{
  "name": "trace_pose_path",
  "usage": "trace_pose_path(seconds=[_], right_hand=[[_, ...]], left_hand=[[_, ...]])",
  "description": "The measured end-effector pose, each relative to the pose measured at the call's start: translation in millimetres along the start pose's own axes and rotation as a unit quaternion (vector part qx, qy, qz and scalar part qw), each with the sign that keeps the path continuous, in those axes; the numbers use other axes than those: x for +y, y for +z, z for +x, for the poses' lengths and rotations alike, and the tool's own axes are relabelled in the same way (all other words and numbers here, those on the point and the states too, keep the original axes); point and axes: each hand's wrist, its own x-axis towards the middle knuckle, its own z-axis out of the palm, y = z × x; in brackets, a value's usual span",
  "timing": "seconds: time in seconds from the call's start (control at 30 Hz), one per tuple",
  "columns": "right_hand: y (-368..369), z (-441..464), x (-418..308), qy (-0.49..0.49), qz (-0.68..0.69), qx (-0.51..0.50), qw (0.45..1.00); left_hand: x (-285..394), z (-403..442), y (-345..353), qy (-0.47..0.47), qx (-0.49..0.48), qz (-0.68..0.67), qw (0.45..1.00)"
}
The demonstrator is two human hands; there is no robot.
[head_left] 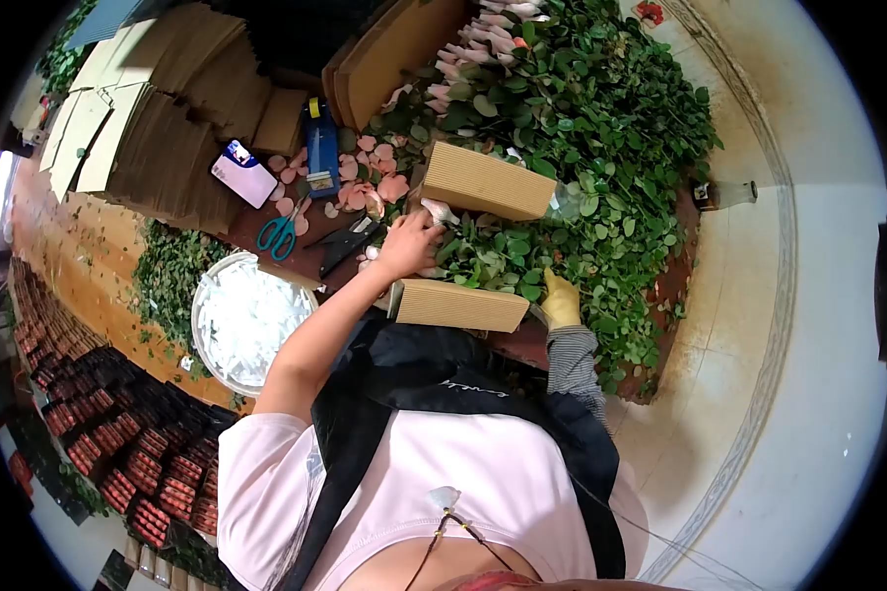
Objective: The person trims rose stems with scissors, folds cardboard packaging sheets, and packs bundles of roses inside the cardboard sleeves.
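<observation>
My left hand (411, 244) is bare, its fingers bent onto a pale pink rose (440, 211) at the head end of a leafy bunch. My right hand (562, 300) wears a yellow glove below a striped sleeve. It lies against the green rose leaves (522, 258), its fingers mostly hidden. Between the hands, the bunch runs sideways from the heads on the left to leafy stems on the right. One corrugated cardboard piece (488, 182) lies on its far side, another cardboard piece (461, 305) on its near side, close to my body.
Left of the bunch lie a black stapler (348, 244), teal scissors (277, 236), loose pink petals (365, 179), a blue tape dispenser (321, 148) and a phone (243, 174). A white tub (198, 313) holds white pieces. Cardboard sheets (158, 148) stand beyond; piled roses (621, 118) fill the far right.
</observation>
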Motion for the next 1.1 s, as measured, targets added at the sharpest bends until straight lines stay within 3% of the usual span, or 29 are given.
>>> trace_pose_path(seconds=[0.03,0.1,0.17,0.2,0.23,0.3,0.33,0.37,0.4,0.43,0.47,0.57,0.6,0.63,0.7,0.77,0.8,0.83,0.9,0.97,1.03,1.1], right_hand=[[-5,-2,1,-0.028,-0.013,-0.022,0.999],[-20,-4,-4,0.013,0.037,-0.051,0.998],[-48,-6,-15,0.010,0.013,0.028,0.999],[-53,-8,-18,-0.014,-0.030,0.130,0.991],[-37,-5,-8,-0.012,-0.032,0.128,0.991],[-17,0,-12,0.103,0.296,0.225,0.923],[-24,-1,-30,0.145,0.465,0.275,0.829],[2,1,-21,0.132,0.293,0.225,0.920],[10,3,-27,0.106,0.108,0.191,0.970],[19,1,-34,-0.033,-0.125,0.170,0.977],[16,-2,-27,-0.011,-0.038,0.116,0.993],[0,12,-20,-0.060,-0.053,0.055,0.995],[41,19,19,-0.044,-0.029,-0.008,0.999],[-31,27,-21,-0.027,-0.153,-0.172,0.973],[-119,34,-64,-0.012,-0.146,-0.255,0.956],[-155,37,-78,-0.077,-0.091,-0.180,0.976],[-174,42,-93,-0.140,0.019,-0.185,0.973],[-188,49,-114,-0.198,0.130,-0.187,0.953],[-190,65,-170,-0.298,0.336,-0.228,0.864],[-152,74,-208,-0.325,0.437,-0.205,0.813],[-96,85,-209,-0.331,0.124,-0.296,0.887],[-61,86,-213,-0.308,-0.086,-0.351,0.880]], left_hand=[[0,0,0,0.005,0.000,0.002,1.000],[-2,-3,-2,0.009,0.000,0.005,1.000],[0,-4,-6,0.001,-0.003,-0.010,1.000],[1,-3,-6,-0.003,-0.007,-0.023,1.000],[1,-2,-4,-0.002,-0.008,-0.025,1.000],[-1,-3,-4,0.004,-0.003,-0.033,0.999],[0,-4,-4,0.000,-0.001,-0.037,0.999],[0,-3,-3,0.001,-0.001,-0.040,0.999],[-2,-4,-4,0.009,0.001,-0.032,0.999],[-3,-5,-4,0.017,0.002,-0.024,1.000],[-3,-5,-5,0.019,-0.002,-0.033,0.999],[0,-4,-6,-0.002,-0.024,-0.024,0.999],[-1,-4,-7,-0.001,-0.021,-0.034,0.999],[-2,-7,-9,-0.001,-0.018,-0.045,0.999],[-6,-12,-17,0.019,0.001,-0.058,0.998],[-2,-23,-43,-0.020,0.023,-0.065,0.997],[-3,-30,-54,-0.051,0.005,-0.085,0.995],[-11,-38,-48,-0.066,0.038,-0.101,0.992],[-12,-42,-50,-0.217,-0.047,-0.212,0.952],[-9,-45,-46,-0.225,-0.009,-0.194,0.955],[-5,-39,-43,-0.328,-0.095,-0.164,0.925],[-2,-37,-44,-0.327,-0.110,-0.185,0.920]])
